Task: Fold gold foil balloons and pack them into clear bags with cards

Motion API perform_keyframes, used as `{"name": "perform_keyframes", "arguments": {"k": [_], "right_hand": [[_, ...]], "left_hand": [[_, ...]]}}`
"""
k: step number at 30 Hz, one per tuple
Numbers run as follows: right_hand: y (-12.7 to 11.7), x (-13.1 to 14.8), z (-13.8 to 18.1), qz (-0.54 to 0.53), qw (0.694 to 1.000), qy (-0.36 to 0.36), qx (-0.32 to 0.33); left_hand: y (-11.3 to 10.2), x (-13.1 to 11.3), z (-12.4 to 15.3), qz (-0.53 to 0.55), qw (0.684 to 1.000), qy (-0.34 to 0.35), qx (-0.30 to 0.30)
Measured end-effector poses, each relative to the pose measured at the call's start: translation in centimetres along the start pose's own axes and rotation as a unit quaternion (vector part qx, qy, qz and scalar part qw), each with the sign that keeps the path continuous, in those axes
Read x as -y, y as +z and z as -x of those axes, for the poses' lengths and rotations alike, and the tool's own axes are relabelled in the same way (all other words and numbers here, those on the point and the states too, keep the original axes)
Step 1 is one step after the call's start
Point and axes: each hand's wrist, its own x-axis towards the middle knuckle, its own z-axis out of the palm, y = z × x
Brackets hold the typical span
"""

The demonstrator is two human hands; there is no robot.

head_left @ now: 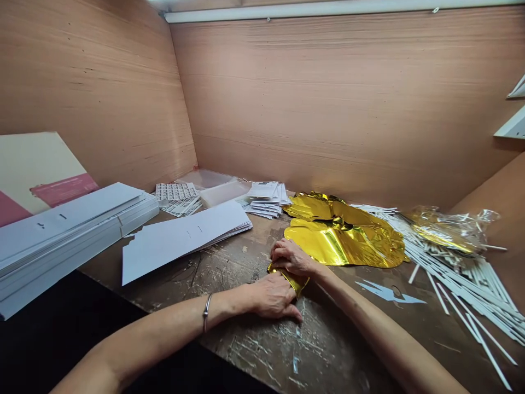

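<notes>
A small folded piece of gold foil (298, 283) lies on the worn dark table, between and partly under my two hands. My left hand (273, 295) rests flat against it, thumb stretched out to the right; its other fingers are partly hidden by the foil and by the other hand. Just above, my right hand (293, 257) has its fingers curled down onto the foil's far edge, closed on it. Directly beyond my right hand, flat gold foil balloons (344, 241) lie in a loose, shiny pile.
Stacked white paper sleeves (77, 230) and a fanned stack of white sheets (184, 238) are on the left. Printed cards (266, 197) sit at the back. Many white sticks (455, 279), a clear plastic packet (451, 227) and a pale blue cutout (389, 293) lie right. Wooden panels enclose the table.
</notes>
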Motion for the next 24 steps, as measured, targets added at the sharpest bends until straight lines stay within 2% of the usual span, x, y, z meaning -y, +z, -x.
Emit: {"name": "perform_keyframes", "arguments": {"k": [4,6,8,10,12,13,14,16,18,21,24], "right_hand": [[1.4,-0.8,0.5,-0.04,0.998,0.0,-0.053],[2.0,-1.1,0.4,-0.07,0.994,0.008,-0.083],[1.8,-1.3,0.5,-0.119,0.983,0.051,-0.132],[0.7,-1.3,1.1,-0.147,0.958,0.119,-0.214],[-1.1,-0.7,2.8,-0.112,0.944,0.147,-0.272],[-1.9,0.0,3.9,-0.071,0.952,0.131,-0.266],[-2.6,0.9,5.1,-0.02,0.968,0.098,-0.231],[-3.1,3.1,7.6,0.092,0.989,0.021,-0.115],[-2.5,5.4,9.2,0.186,0.981,-0.028,-0.04],[-0.2,7.6,9.7,0.269,0.962,-0.037,-0.032],[1.7,7.8,9.0,0.257,0.964,0.001,-0.069]], "left_hand": [[-1.0,-0.3,1.0,-0.014,0.988,0.027,-0.148],[-1.9,0.0,1.5,0.004,0.981,0.045,-0.187],[-2.5,0.6,1.8,0.025,0.981,0.057,-0.184],[-2.5,1.3,2.0,0.041,0.986,0.059,-0.152],[-2.1,1.8,2.2,0.057,0.99,0.046,-0.124],[-1.8,2.0,2.3,0.066,0.99,0.038,-0.116],[-1.6,2.1,2.3,0.077,0.99,0.031,-0.111],[-1.3,2.1,2.4,0.098,0.989,0.02,-0.111],[-1.4,2.0,2.3,0.115,0.987,0.011,-0.111],[-1.8,1.9,2.2,0.133,0.986,0.003,-0.104],[-2.3,2.1,2.2,0.149,0.985,0.0,-0.086]]}}
